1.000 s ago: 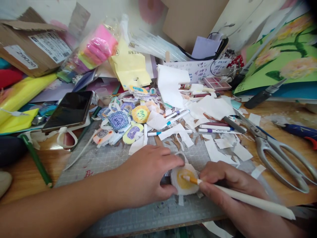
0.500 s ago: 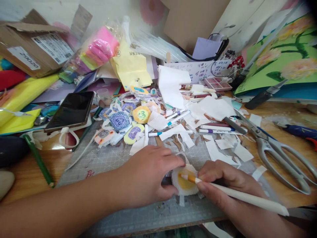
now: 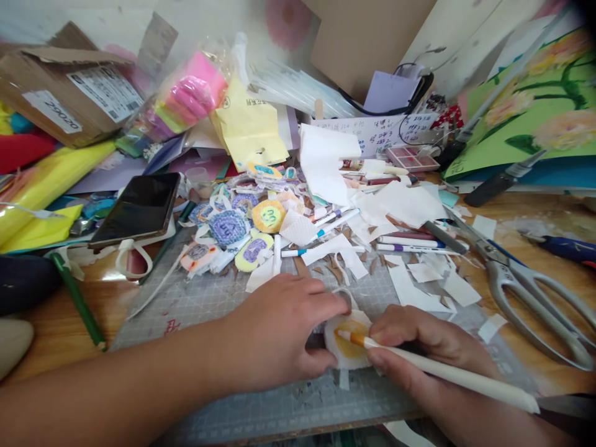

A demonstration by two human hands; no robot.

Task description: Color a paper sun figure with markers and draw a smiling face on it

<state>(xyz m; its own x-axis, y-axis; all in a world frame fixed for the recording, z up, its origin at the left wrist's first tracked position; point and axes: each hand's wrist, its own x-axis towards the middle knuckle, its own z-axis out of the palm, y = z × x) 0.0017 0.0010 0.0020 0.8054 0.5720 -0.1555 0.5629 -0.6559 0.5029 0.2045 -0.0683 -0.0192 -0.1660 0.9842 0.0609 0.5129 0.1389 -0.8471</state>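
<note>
— Pen (image 3: pixel 465 375) first: where is it, and who has it?

— Gripped in the person's right hand (image 3: pixel 414 327), thumb and fingers closed around the barrel near the orange-and-white tip. The tip is set at the yellow centre of a round white piece (image 3: pixel 349 356).

— Position of that piece?

— Between the two hands, over the near part of the grey gridded mat (image 3: pixel 186 295). Whether it lies flat cannot be told.

— And the left hand (image 3: pixel 288 329)?

— Holding the piece at its edge: forefinger along the upper rim, thumb at the lower left, other fingers curled.

— Beyond the hands?

— White paper scraps (image 3: pixel 440 276) to the right of centre on the mat, with silver scissors (image 3: pixel 498 282) farther right, handles on the wooden worktop (image 3: pixel 107 301). Left of centre, a heap of coloured fabric-like pieces (image 3: pixel 228 228), blue, yellow and purple. A dark-screened phone (image 3: pixel 139 207) lies left of the heap.

— At the back?

— Cardboard box (image 3: pixel 41 93) on the left, tilted, flap raised; a clear bag of pink material (image 3: pixel 195 87) just beside it.
</note>
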